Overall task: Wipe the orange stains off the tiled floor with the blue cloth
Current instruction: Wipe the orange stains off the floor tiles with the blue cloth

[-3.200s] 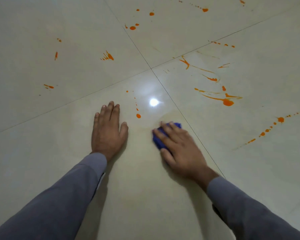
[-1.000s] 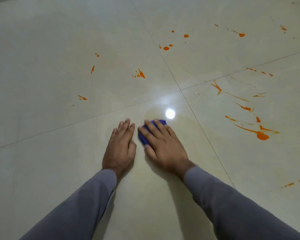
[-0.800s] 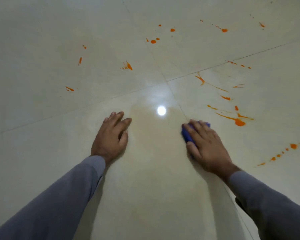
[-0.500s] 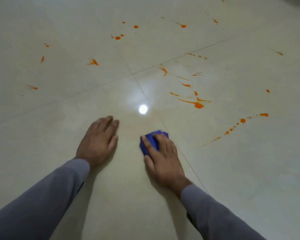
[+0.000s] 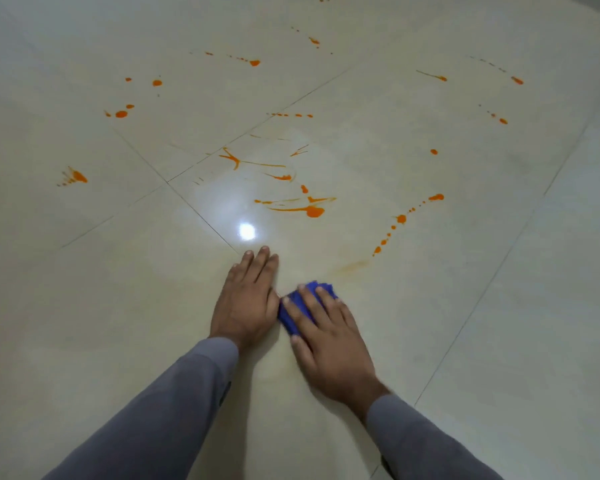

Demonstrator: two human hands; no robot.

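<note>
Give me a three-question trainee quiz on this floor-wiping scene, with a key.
1. Which hand presses the blue cloth against the tiled floor?
2. True or false: the left hand lies flat on the floor beside the cloth and holds nothing.
3. Multiple choice: the faint orange smear lies (a) just ahead and right of the cloth, (b) behind the wrists, (c) under the left hand.

Key
1. The right hand, fingers spread over the cloth.
2. True.
3. a; bolder orange splatters remain farther ahead.

Glossy smooth tiled floor (image 5: pixel 430 306), soft blue cloth (image 5: pixel 293 315)
</note>
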